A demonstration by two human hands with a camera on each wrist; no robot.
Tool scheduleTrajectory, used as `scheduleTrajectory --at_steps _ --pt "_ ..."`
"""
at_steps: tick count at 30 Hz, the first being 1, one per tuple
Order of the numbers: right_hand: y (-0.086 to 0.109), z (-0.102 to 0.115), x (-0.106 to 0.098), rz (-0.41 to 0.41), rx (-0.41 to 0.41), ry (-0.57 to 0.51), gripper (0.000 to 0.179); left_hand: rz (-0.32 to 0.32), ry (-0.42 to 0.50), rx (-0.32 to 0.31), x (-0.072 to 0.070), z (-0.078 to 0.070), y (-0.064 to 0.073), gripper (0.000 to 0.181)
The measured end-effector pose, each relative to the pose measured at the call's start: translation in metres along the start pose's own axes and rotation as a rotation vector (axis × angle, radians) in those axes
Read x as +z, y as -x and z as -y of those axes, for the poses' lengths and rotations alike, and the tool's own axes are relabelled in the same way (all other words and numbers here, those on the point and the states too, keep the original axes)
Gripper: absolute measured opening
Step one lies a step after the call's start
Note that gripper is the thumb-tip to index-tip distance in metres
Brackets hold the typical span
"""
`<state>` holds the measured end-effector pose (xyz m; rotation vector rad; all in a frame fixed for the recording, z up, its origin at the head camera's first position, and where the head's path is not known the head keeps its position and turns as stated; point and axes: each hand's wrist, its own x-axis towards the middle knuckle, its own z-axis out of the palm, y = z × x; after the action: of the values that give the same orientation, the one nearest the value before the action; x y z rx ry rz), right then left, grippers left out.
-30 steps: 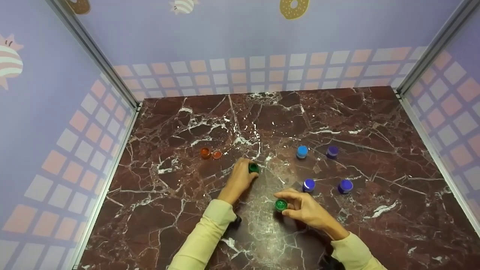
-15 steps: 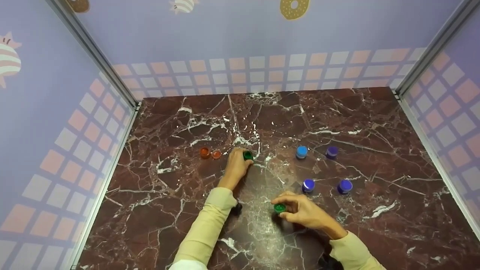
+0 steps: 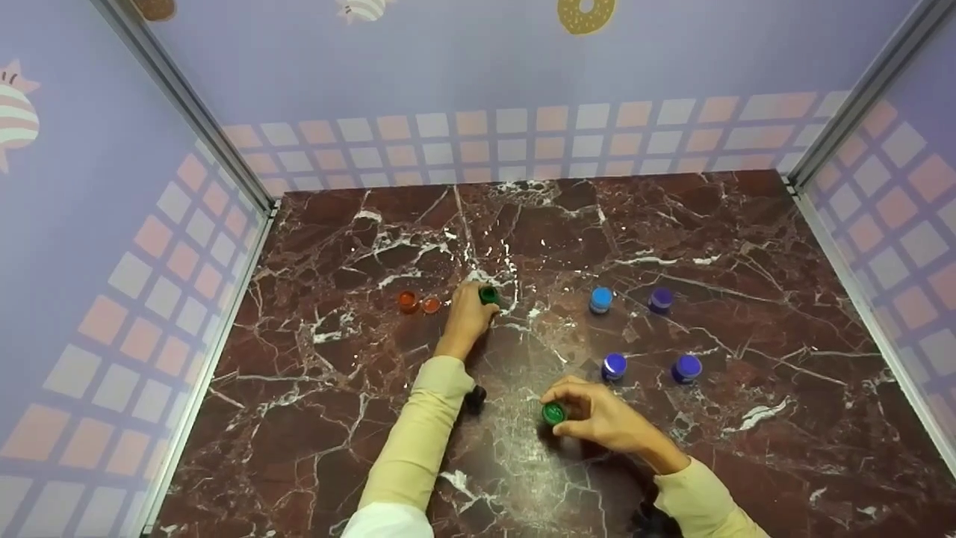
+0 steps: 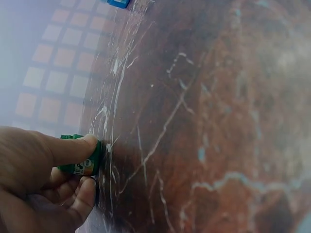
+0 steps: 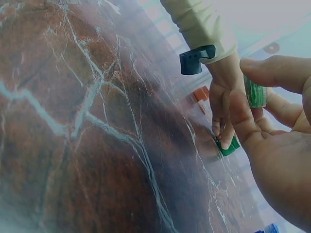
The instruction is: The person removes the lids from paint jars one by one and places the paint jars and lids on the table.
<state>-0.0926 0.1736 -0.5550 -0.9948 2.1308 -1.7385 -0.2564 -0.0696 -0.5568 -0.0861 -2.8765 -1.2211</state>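
My left hand grips a small green paint pot by its sides, with its uncovered mouth facing up, at mid-table right of the orange pot. In the left wrist view the pot's label shows between thumb and fingers. Nearer to me, my right hand pinches a round green lid between thumb and fingertips, hollow side up, above the table. The right wrist view shows the lid's ridged rim between thumb and finger, and the left hand with the pot beyond it.
An uncovered orange pot and its orange lid lie left of my left hand. To the right stand capped pots: light blue, dark purple and two blue-violet ones. Patterned walls edge the marbled table.
My left hand has carried the green pot away from me and slightly left, to about level with the orange pot. The right hand, still pinching the green lid, has shifted only slightly left.
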Motion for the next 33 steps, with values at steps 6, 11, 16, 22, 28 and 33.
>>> scheduleTrajectory --at_steps 6,11,16,22,28,33 --pt "-0.002 0.002 0.002 -0.035 0.093 0.052 0.036 0.006 0.013 -0.005 0.0 0.001 -0.001 0.035" --pt "-0.007 0.006 0.005 -0.064 0.181 0.067 0.037 0.012 0.009 -0.004 0.0 0.001 -0.002 0.036" --pt "-0.013 0.009 0.007 -0.085 0.196 0.071 0.039 0.021 0.014 -0.018 0.0 0.001 -0.002 0.037" --pt "-0.02 0.013 0.009 -0.118 0.197 0.061 0.037 0.024 -0.001 -0.034 -0.001 0.0 -0.004 0.037" --pt "-0.033 0.02 0.01 -0.175 0.248 0.07 0.037 0.015 -0.013 -0.032 -0.001 0.0 -0.003 0.036" --pt "-0.045 0.027 0.01 -0.24 0.265 0.077 0.038 0.003 -0.025 -0.012 0.0 -0.001 -0.002 0.035"
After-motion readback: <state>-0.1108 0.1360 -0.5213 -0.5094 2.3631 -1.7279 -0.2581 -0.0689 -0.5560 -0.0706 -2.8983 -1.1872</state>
